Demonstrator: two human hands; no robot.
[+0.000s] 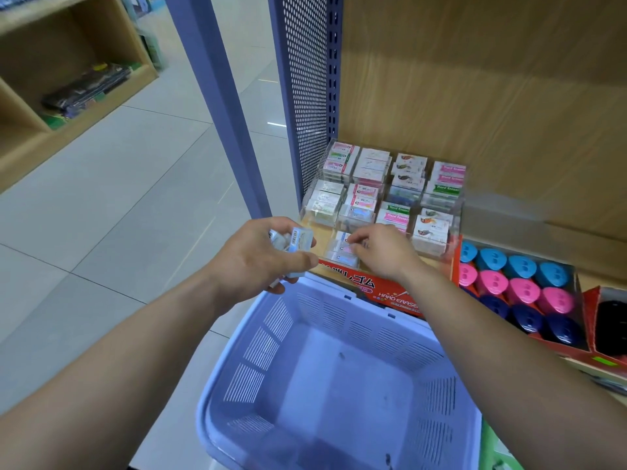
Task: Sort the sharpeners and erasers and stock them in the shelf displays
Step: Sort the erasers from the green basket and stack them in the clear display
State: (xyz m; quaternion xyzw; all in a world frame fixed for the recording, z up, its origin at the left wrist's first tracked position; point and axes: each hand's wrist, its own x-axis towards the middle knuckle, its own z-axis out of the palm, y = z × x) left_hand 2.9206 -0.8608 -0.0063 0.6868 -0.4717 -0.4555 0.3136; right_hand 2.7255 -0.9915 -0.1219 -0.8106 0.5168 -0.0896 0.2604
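At the upper left of the frame a wooden cubby shelf (30,154) holds some dark packets (88,88), well apart from the work. Left of centre, the left hand (258,262) grips a small stack of erasers (291,240), fingers curled round them. They look light, stiff little blocks in glossy wrap, likely slippery against each other, so holding them by the long sides seems safest. Below centre, the lilac basket (217,378) sits under both forearms, with no stock visible inside. Just right of centre, the right hand (386,252) has its fingers curled, the tips pinching a single eraser (342,247) in a front compartment of the clear display case (456,212). The case's other compartments are mostly filled with erasers. The thin dividers leave little room, so end-on entry looks easiest. A red hard-eraser carton (380,288) lies touching the front of the case. At the right, blue, pink and navy sharpeners (519,286) fill a red tray (456,262).
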